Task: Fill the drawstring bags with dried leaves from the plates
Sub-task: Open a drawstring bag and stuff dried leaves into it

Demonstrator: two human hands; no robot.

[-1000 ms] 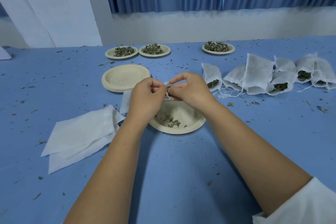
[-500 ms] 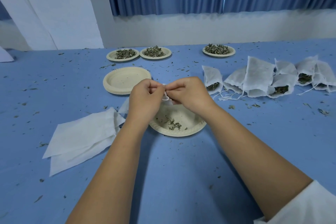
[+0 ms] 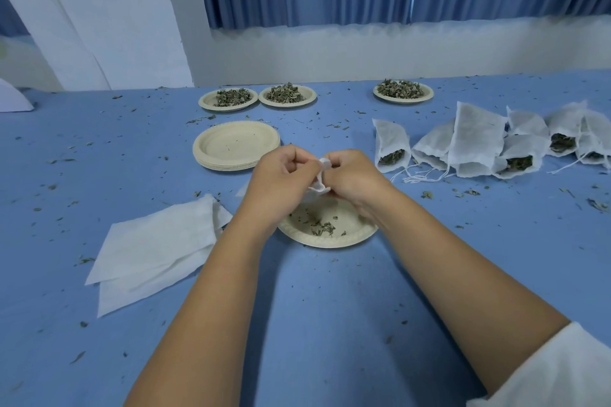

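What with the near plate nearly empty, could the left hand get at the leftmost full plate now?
Probably not yet: left hand and right hand both pinch the bag. Otherwise only the low plate stack lies before the leftmost plate.

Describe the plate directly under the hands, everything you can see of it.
The plate is round, pale beige, apparently pressed paper fibre, with a fluted rim. It lies flat on the blue table, nearly empty: only a few dried leaf scraps lie near its middle. Its far part is hidden behind the left hand, the right hand and the small white bag they pinch; contact cannot be told.
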